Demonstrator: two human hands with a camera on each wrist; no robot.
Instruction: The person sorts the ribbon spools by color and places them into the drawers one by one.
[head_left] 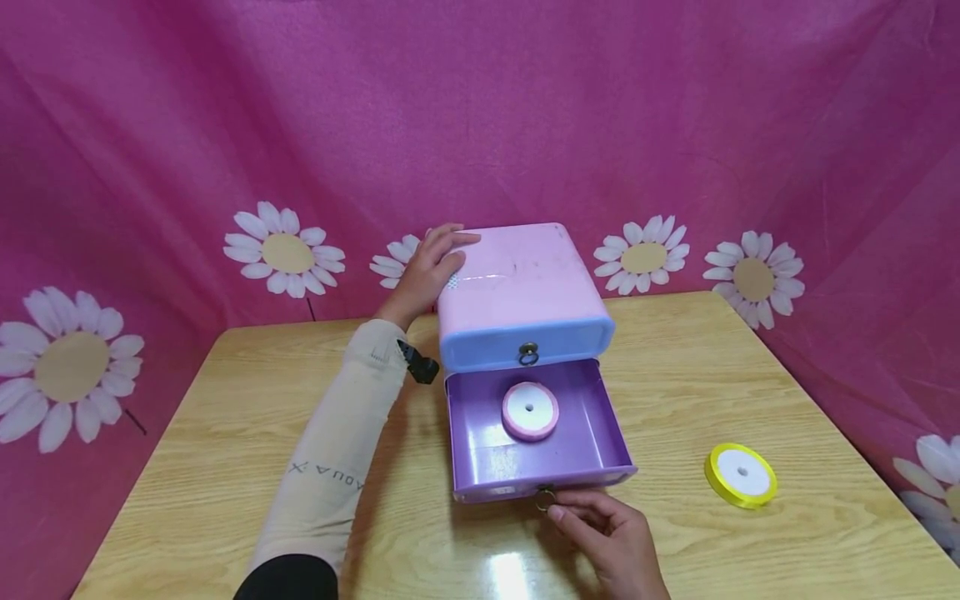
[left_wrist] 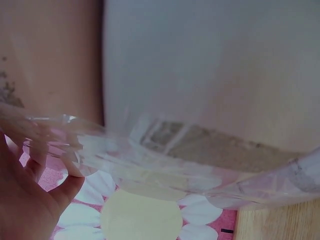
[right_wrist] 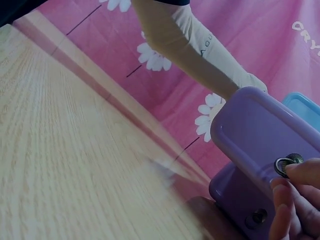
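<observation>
A small chest (head_left: 521, 271) with a pink top and a blue upper drawer (head_left: 480, 350) stands on the table. Below the blue front, a purple drawer (head_left: 577, 417) is pulled out, and a spool of pink ribbon (head_left: 530, 411) lies flat inside. My right hand (head_left: 611, 533) pinches that drawer's ring pull (right_wrist: 284, 166) between thumb and finger. My left hand (head_left: 431, 275) rests on the chest's top left edge, fingers laid over the top. In the left wrist view, clear plastic partly covers the left hand (left_wrist: 35, 190).
A spool of yellow ribbon (head_left: 741, 475) lies on the wooden table (head_left: 750, 375) to the right of the drawer. Another purple front (right_wrist: 235, 200) with a ring shows beneath the pulled-out drawer. A pink cloth (head_left: 480, 108) with daisies hangs behind.
</observation>
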